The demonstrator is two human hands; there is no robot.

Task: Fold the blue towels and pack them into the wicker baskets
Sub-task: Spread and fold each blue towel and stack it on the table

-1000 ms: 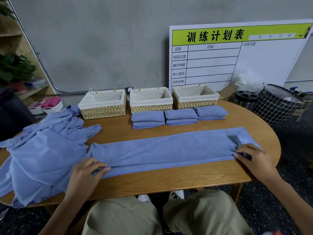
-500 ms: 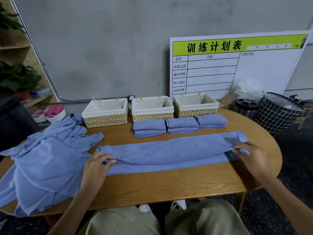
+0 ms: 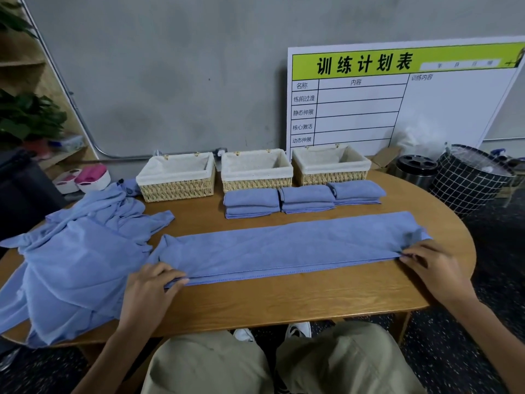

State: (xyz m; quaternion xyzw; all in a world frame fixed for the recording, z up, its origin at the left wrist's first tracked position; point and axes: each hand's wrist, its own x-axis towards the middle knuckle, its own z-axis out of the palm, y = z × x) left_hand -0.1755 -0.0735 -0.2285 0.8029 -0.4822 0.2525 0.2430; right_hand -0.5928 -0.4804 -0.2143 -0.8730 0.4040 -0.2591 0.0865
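Note:
A long blue towel [image 3: 287, 247], folded into a narrow strip, lies across the wooden table [image 3: 284, 300]. My left hand [image 3: 147, 291] pinches the strip's near left corner. My right hand [image 3: 434, 265] pinches its near right corner. Three folded blue towel stacks [image 3: 304, 199] sit in a row behind the strip. Behind them stand three wicker baskets with white liners: left [image 3: 177, 177], middle [image 3: 257, 172], right [image 3: 331, 166]. All three look empty. A heap of unfolded blue towels [image 3: 74, 251] covers the table's left end.
A white training board [image 3: 397, 95] leans on the grey wall behind the baskets. A black bin [image 3: 416, 170] and a grid-patterned hamper [image 3: 471, 180] stand at the right. Pink-and-white bowls [image 3: 88, 180] and a plant shelf [image 3: 28, 118] are at the left.
Both hands pulled the towel's near edge back toward me and laid the strip flat; the right end's raised flap has come down. My view shifted slightly.

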